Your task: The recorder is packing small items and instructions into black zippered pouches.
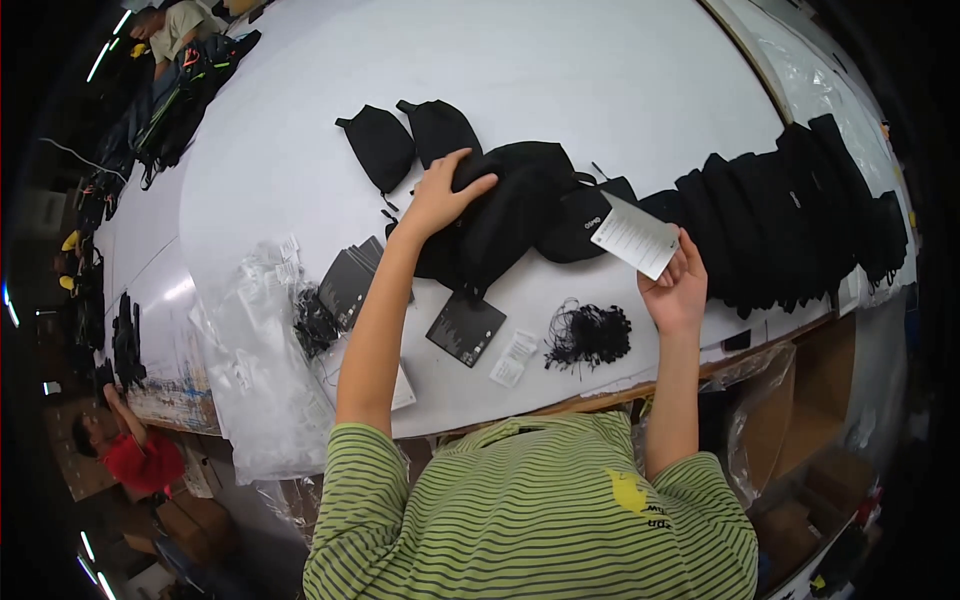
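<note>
My left hand [440,196] rests on a black fabric pouch [510,215] lying on the white table [560,70], fingers gripping its upper edge. To the right, my right hand [678,288] holds up a white printed card [635,235] by its lower corner. Two more black pouches [378,145] lie just beyond my left hand. A dark square card [466,328] and a tangle of black strings [588,335] lie on the table between my arms.
A long row of overlapping black pouches [790,225] runs to the right. A stack of dark cards [352,282], small white labels [514,358] and clear plastic bags [265,370] sit at the left. A person in red [140,455] stands lower left; another sits far upper left.
</note>
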Demonstrator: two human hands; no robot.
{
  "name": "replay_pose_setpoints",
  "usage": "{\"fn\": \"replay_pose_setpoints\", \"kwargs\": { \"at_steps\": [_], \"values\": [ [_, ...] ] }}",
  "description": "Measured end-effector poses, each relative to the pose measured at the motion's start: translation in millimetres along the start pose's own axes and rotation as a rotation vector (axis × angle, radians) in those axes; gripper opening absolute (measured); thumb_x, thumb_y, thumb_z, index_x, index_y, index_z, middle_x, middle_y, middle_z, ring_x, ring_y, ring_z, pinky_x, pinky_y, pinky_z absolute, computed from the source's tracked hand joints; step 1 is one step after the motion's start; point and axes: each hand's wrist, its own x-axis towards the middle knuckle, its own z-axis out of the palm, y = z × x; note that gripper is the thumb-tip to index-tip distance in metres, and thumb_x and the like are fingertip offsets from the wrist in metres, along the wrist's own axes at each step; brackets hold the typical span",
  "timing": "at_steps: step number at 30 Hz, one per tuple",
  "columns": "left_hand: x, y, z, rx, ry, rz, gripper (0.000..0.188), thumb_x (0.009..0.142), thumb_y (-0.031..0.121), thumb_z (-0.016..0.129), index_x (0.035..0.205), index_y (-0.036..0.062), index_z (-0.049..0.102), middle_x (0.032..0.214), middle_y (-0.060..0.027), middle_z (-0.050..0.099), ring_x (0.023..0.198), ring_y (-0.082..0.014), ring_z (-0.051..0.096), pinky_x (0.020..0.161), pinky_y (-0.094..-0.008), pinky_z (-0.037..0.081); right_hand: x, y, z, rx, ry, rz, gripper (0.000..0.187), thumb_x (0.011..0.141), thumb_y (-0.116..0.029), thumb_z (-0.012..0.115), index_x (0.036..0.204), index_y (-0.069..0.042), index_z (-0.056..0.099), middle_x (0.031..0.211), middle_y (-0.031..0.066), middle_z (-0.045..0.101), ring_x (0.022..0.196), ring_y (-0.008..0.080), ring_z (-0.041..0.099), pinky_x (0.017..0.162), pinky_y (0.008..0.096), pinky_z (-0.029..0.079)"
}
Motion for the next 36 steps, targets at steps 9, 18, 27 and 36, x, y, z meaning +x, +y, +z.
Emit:
{"fn": "replay_pose_setpoints", "kwargs": {
  "at_steps": [9, 18, 27, 36],
  "values": [
    [-139, 24, 7, -0.040, 0.293, -0.184, 0.032, 0.077, 0.036, 0.072, 0.071, 0.0050, 0.064, 0.076, -0.0067, 0.058, 0.085, -0.0274, 0.050, 0.077, -0.0379, 0.039, -87, -11, -17, -0.379, -0.037, 0.030, 0.009, 0.094, -0.019, 0.052, 0.090, -0.012, 0.051, 0.054, -0.0068, 0.041, 0.038, 0.0009, 0.029, 0.039, 0.0160, 0.028],
    [-192, 50, 64, 0.200, 0.453, 0.191, 0.018, 0.071, 0.017, 0.076, 0.077, 0.0043, 0.066, 0.080, -0.0046, 0.054, 0.085, -0.0238, 0.045, 0.077, -0.0348, 0.036, -107, 79, 14, -1.066, -0.091, 0.188, 0.013, 0.084, -0.012, 0.068, 0.093, -0.003, 0.068, 0.072, -0.0058, 0.061, 0.049, -0.0019, 0.036, 0.044, 0.0172, 0.025],
    [-229, 104, 19, -0.789, 0.035, -0.207, 0.021, 0.082, 0.013, 0.068, 0.101, 0.0044, 0.071, 0.081, 0.0011, 0.068, 0.068, -0.0026, 0.053, 0.059, -0.0195, 0.036, -122, 96, 10, -1.732, -0.125, -0.318, 0.009, 0.080, -0.011, 0.070, 0.087, -0.006, 0.070, 0.051, 0.0005, 0.044, 0.045, 0.0061, 0.035, 0.044, 0.0231, 0.027],
    [-245, 97, 24, -0.684, 0.014, -0.281, 0.021, 0.078, 0.012, 0.071, 0.097, 0.0029, 0.071, 0.073, 0.0012, 0.065, 0.064, -0.0038, 0.048, 0.058, -0.0195, 0.036, -120, 110, 8, -1.844, -0.410, -0.402, 0.012, 0.076, -0.011, 0.069, 0.087, -0.007, 0.069, 0.060, 0.0054, 0.055, 0.048, 0.0155, 0.049, 0.046, 0.0284, 0.038]
  ]
}}
